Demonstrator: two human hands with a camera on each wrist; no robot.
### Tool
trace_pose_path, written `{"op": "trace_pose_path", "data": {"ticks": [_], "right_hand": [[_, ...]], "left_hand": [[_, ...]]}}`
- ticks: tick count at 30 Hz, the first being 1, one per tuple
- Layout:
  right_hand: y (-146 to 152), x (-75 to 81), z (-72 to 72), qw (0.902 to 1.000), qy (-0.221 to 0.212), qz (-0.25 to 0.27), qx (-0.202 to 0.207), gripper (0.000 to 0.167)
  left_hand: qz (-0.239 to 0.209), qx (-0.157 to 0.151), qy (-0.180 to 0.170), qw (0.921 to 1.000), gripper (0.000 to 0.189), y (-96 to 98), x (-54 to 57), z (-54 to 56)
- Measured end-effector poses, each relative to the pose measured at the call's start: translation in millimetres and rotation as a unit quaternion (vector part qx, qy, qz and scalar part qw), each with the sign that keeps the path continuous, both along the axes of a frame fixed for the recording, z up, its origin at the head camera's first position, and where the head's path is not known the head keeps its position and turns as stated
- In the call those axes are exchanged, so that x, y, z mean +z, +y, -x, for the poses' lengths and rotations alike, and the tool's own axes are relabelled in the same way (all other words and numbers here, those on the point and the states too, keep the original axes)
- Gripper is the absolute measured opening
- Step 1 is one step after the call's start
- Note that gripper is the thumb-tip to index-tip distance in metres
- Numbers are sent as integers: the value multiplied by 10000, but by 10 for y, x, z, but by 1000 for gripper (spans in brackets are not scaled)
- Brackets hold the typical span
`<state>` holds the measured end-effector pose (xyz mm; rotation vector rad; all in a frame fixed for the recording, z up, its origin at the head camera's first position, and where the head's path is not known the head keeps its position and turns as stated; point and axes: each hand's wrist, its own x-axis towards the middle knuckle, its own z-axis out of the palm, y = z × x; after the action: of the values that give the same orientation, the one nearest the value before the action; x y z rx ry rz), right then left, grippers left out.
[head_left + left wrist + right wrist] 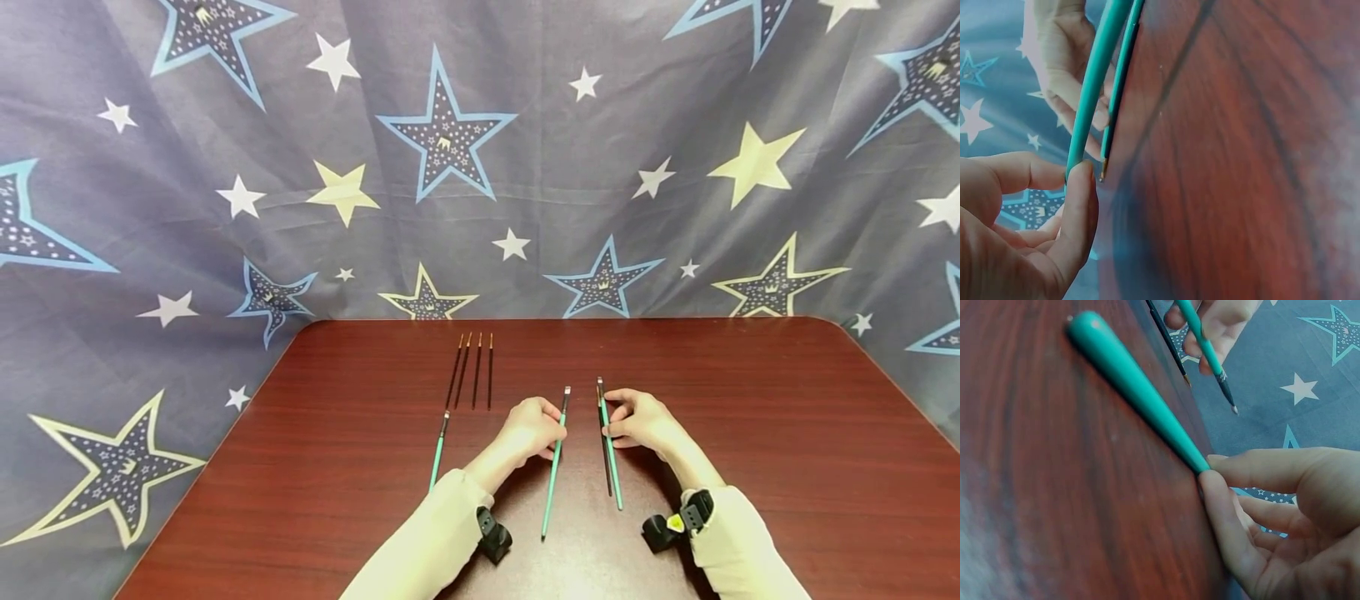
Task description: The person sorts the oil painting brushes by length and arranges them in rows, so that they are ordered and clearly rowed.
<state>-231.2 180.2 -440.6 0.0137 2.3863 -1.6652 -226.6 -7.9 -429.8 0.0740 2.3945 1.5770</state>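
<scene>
My left hand (531,429) pinches a teal-handled paintbrush (552,483) between thumb and finger, its bristle end pointing away from me. In the left wrist view, the thick teal handle (1092,87) rises from the fingertips, above the table. To the right, my right hand (641,422) pinches another teal-handled paintbrush (613,471). That brush lies low along the tabletop in the right wrist view, with thumb and finger at its thinner part (1188,450). Close along its left side is a thin dark-handled paintbrush (605,458).
Several thin dark paintbrushes (476,372) lie side by side at the back left of the reddish-brown table (787,417). One more teal-handled paintbrush (438,454) lies left of my left forearm, partly hidden by the sleeve. A star-patterned cloth (540,183) hangs behind.
</scene>
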Motion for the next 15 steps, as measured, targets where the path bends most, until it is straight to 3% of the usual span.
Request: {"op": "trace_pose_path", "data": {"ticks": [6, 15], "right_hand": [[-2, 6, -11, 10000, -1, 79, 18, 61], [2, 2, -6, 10000, 4, 21, -22, 60]], "left_hand": [[-125, -180, -87, 9997, 18, -112, 64, -76], [-121, -206, 8, 9997, 19, -277, 96, -157]]}}
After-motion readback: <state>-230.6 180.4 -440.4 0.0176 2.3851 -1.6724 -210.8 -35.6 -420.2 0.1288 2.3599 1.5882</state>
